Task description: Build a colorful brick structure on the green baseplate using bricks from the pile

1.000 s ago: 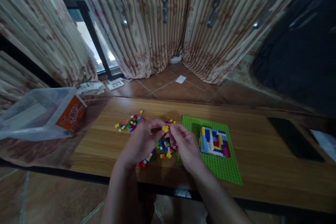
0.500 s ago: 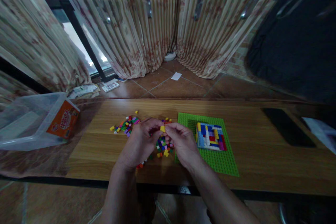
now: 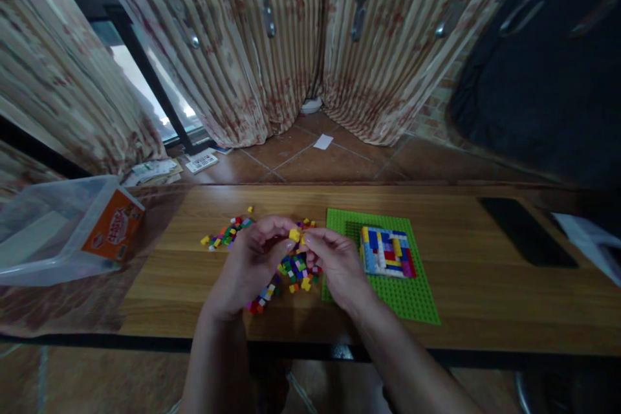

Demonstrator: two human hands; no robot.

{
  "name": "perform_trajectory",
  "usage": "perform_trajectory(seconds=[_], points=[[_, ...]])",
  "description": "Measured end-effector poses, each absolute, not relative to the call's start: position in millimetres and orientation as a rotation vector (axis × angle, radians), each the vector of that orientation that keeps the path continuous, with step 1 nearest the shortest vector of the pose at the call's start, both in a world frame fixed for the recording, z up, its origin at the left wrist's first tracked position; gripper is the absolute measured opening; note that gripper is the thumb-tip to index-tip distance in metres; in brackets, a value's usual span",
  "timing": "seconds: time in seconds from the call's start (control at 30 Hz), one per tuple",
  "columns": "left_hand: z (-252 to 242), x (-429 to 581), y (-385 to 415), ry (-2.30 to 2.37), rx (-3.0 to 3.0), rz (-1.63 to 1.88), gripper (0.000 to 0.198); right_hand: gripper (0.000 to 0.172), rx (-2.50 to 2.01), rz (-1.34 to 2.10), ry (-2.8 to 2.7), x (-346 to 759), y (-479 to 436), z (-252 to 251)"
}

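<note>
My left hand (image 3: 252, 262) pinches a small yellow brick (image 3: 294, 235) between thumb and fingertips, above the loose bricks. Right beside it, my right hand (image 3: 337, 265) holds another small yellow piece (image 3: 303, 239) at its fingertips, partly hidden by them. Below and around both hands lie scattered small bricks (image 3: 295, 266) of many colours on the wooden table (image 3: 460, 297). To the right is a green baseplate (image 3: 412, 304), bearing a flat multicoloured brick build (image 3: 388, 252) with a raised yellow piece on it.
At the far left stands a clear plastic box (image 3: 53, 207) with an orange label. A black flat object (image 3: 528, 231) lies on the right of the table, near some white paper (image 3: 587, 242). Curtains (image 3: 272, 65) hang behind.
The hands have moved slightly apart, and two yellow pieces now show separately where one yellow patch was visible. More loose bricks show beneath the left hand. The camera view has shifted slightly.
</note>
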State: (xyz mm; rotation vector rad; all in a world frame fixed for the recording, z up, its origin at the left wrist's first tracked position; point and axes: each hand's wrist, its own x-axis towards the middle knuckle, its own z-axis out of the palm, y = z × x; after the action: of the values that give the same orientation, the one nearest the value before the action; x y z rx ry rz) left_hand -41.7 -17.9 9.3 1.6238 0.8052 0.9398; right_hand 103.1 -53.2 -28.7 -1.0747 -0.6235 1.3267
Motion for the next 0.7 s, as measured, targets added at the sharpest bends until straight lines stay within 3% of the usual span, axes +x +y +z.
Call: perform_trajectory(seconds=[0.1, 0.23, 0.7], points=[[14, -39, -18, 0.802, 1.534, 0.962, 0.012, 0.011, -1.318, 1.037, -1.009, 103, -54, -38], [17, -37, -20, 0.779, 1.455, 0.934, 0.014, 0.015, -1.457, 0.780, -1.388, 99, -59, -40], [4, -31, -12, 0.846, 1.208, 0.858, 0.030, 0.025, -1.115, 0.601, -1.449, 121, -65, -22]])
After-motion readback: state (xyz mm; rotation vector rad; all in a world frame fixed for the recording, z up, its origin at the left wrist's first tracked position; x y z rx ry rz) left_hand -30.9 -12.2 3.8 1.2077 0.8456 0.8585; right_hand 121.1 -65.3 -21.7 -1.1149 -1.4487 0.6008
